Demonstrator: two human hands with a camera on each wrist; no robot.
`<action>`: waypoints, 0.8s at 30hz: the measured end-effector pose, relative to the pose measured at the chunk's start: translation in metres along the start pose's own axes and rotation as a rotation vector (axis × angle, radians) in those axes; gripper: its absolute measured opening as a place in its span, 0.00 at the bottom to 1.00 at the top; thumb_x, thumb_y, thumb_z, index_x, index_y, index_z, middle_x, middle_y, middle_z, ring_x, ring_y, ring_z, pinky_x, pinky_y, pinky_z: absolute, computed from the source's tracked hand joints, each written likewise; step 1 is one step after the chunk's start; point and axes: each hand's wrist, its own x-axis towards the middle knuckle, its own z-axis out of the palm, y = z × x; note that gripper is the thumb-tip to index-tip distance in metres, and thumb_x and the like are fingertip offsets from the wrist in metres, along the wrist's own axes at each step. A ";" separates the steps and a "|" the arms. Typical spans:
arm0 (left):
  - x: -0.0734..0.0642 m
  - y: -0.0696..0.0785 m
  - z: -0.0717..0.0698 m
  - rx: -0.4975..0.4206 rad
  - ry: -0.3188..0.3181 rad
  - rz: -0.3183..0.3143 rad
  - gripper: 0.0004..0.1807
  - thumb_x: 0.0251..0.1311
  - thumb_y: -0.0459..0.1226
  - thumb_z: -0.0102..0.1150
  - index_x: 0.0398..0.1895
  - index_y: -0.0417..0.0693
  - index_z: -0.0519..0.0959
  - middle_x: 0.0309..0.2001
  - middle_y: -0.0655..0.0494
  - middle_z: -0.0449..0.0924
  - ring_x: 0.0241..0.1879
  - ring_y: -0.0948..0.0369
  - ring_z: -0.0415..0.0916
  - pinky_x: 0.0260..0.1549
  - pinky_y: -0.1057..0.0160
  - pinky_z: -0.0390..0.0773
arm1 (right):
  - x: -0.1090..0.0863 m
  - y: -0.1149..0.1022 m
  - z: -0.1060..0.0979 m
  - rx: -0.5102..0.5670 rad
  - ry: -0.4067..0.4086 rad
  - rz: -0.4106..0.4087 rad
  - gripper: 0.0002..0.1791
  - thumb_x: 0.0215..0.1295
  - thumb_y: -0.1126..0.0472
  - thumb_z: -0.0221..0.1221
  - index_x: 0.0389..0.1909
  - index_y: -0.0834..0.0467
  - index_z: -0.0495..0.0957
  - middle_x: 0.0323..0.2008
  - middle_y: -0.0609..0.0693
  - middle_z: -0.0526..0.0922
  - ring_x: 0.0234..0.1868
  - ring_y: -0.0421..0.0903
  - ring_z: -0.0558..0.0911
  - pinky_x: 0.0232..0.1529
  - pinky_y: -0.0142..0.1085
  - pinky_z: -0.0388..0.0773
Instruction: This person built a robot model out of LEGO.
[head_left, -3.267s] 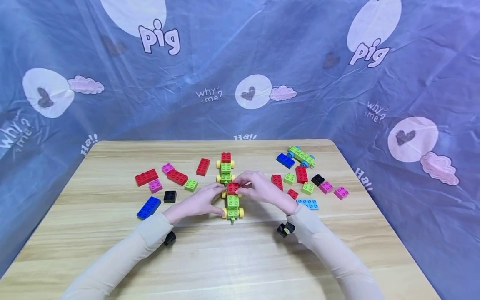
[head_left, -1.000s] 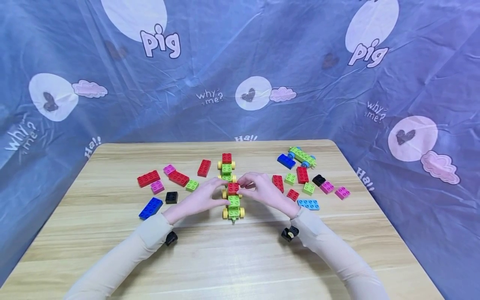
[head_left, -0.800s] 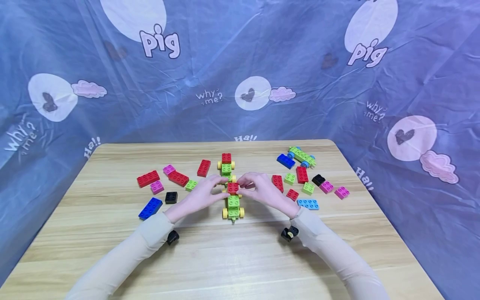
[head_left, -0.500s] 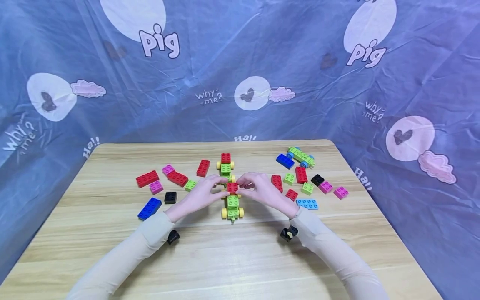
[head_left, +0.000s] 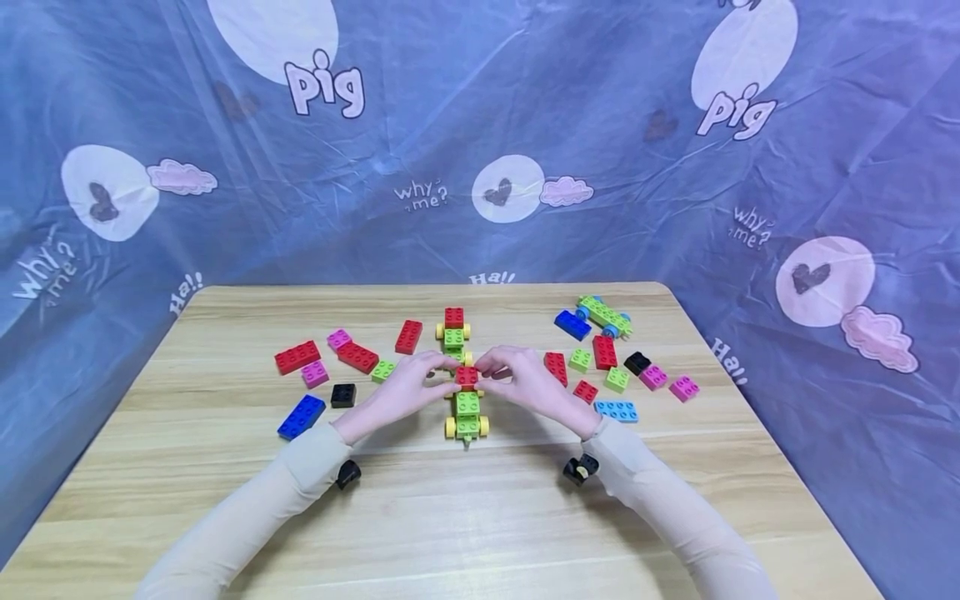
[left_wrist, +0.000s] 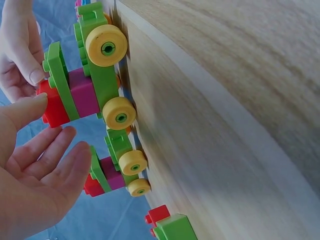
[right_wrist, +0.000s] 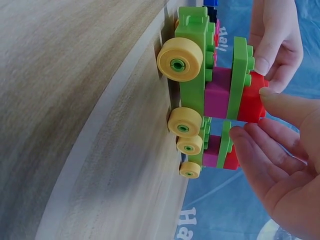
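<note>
In the middle of the table, a red brick (head_left: 466,377) sits on the top of a toy car with a green base (left_wrist: 103,85) and yellow wheels. Between base and top are a magenta brick (left_wrist: 84,92) and a green plate (right_wrist: 237,80). My left hand (head_left: 408,385) pinches the red brick from the left, thumb against its side. From the right, my right hand (head_left: 521,379) pinches the same brick with thumb and fingers. Directly behind stands a similar car (head_left: 453,337), also topped with a red brick.
Loose bricks lie on both sides: a blue brick (head_left: 302,417) and black brick (head_left: 343,395) at left, a light blue brick (head_left: 617,411) at right. A green car base with blue wheels (head_left: 603,316) stands at the back right. A patterned blue cloth (head_left: 495,100) hangs behind.
My left hand has shifted from the front car's lower left side to the red brick's left side. My right hand stays at the brick; the cars have hardly moved.
</note>
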 end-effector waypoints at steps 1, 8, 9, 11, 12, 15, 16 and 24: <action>0.000 0.000 0.000 0.003 -0.001 0.001 0.21 0.63 0.43 0.63 0.56 0.43 0.79 0.55 0.46 0.83 0.55 0.50 0.81 0.57 0.51 0.81 | -0.001 0.000 0.000 0.000 -0.001 0.001 0.12 0.62 0.62 0.66 0.44 0.63 0.82 0.42 0.58 0.87 0.43 0.51 0.87 0.46 0.42 0.87; 0.001 -0.002 0.003 -0.015 -0.003 -0.004 0.21 0.63 0.42 0.64 0.56 0.42 0.79 0.53 0.46 0.84 0.55 0.51 0.81 0.56 0.51 0.81 | -0.008 -0.001 -0.007 -0.038 0.010 0.016 0.15 0.62 0.61 0.67 0.47 0.64 0.81 0.44 0.59 0.87 0.44 0.51 0.87 0.48 0.41 0.86; 0.001 -0.001 0.004 -0.017 -0.002 -0.003 0.21 0.63 0.41 0.64 0.56 0.41 0.79 0.53 0.46 0.84 0.54 0.51 0.81 0.56 0.52 0.81 | -0.009 -0.001 -0.009 -0.043 0.013 0.015 0.15 0.61 0.62 0.67 0.47 0.64 0.81 0.45 0.60 0.87 0.44 0.51 0.87 0.48 0.41 0.86; 0.001 -0.001 0.004 -0.016 0.000 -0.002 0.20 0.63 0.41 0.64 0.56 0.42 0.80 0.53 0.46 0.84 0.54 0.51 0.81 0.56 0.52 0.81 | -0.011 0.001 -0.012 -0.055 0.019 0.009 0.15 0.61 0.62 0.67 0.47 0.64 0.81 0.45 0.61 0.87 0.44 0.52 0.87 0.48 0.42 0.86; 0.001 -0.001 0.004 -0.014 -0.001 -0.002 0.20 0.63 0.41 0.64 0.56 0.42 0.80 0.53 0.46 0.84 0.54 0.51 0.81 0.56 0.52 0.81 | -0.013 0.002 -0.014 -0.059 0.025 0.008 0.15 0.61 0.63 0.67 0.46 0.64 0.81 0.45 0.61 0.87 0.44 0.52 0.87 0.47 0.42 0.86; 0.002 0.000 0.003 -0.010 0.000 -0.002 0.20 0.63 0.40 0.64 0.56 0.41 0.79 0.53 0.46 0.84 0.54 0.51 0.81 0.56 0.52 0.81 | -0.017 0.007 -0.022 -0.087 0.054 0.019 0.14 0.61 0.62 0.68 0.46 0.62 0.81 0.44 0.60 0.87 0.43 0.51 0.87 0.45 0.41 0.86; 0.002 0.000 0.003 -0.011 -0.001 -0.005 0.20 0.63 0.40 0.64 0.56 0.42 0.79 0.54 0.46 0.84 0.54 0.51 0.81 0.56 0.52 0.81 | -0.019 0.008 -0.024 -0.095 0.062 0.023 0.14 0.61 0.62 0.68 0.46 0.62 0.81 0.43 0.60 0.87 0.43 0.51 0.87 0.45 0.41 0.86; 0.003 -0.002 0.002 -0.015 -0.007 -0.015 0.21 0.63 0.41 0.64 0.56 0.42 0.79 0.55 0.46 0.83 0.55 0.50 0.80 0.56 0.52 0.81 | -0.038 0.025 -0.045 -0.106 0.112 0.048 0.15 0.59 0.62 0.69 0.46 0.63 0.82 0.42 0.60 0.87 0.42 0.53 0.87 0.44 0.44 0.86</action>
